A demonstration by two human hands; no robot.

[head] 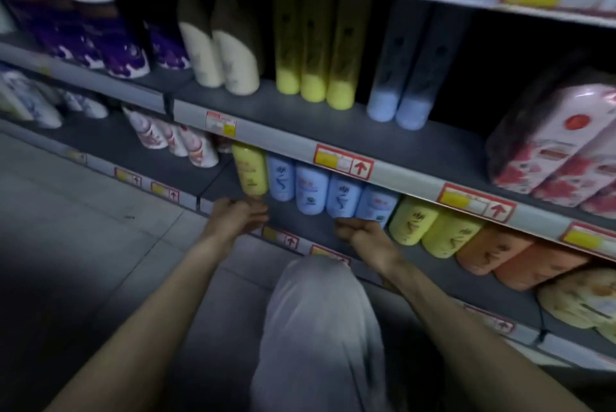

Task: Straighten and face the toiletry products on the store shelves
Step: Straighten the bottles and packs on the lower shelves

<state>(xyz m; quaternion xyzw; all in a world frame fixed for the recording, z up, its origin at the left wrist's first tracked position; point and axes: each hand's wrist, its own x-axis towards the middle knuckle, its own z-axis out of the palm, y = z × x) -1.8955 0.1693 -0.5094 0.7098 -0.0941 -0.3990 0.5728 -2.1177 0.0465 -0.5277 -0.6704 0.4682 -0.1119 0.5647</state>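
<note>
Worked at the lower shelf [300,226], with a knee [316,311] in grey cloth raised between the two forearms. Gripped the yellow bottle [250,173] round its foot with the left hand [240,216], fingers wrapped about the base. Found it upright at the left end of its row, top tucked behind the price rail [416,180].

Counted four blue bottles [311,191] just beside it to the right, touching one another, caps hidden behind the same rail. Held the right hand [361,231] at the foot of the rightmost two, fingers curled under. Could not tell through the blur whether it pinched a bottle or only lay against it.

Saw further right a yellow pair [433,228], then orange bottles [513,255], then a pale round pack [580,301] cut off at the frame edge.

Logged on the upper shelf [300,118] purple packs [110,48], cream bottles [226,58], yellow tubes [313,78] and blue tubes [396,105], upper halves lost in shadow. Noted pink floral packs [560,151] at right, partly out of frame. Could not read any label.
</note>
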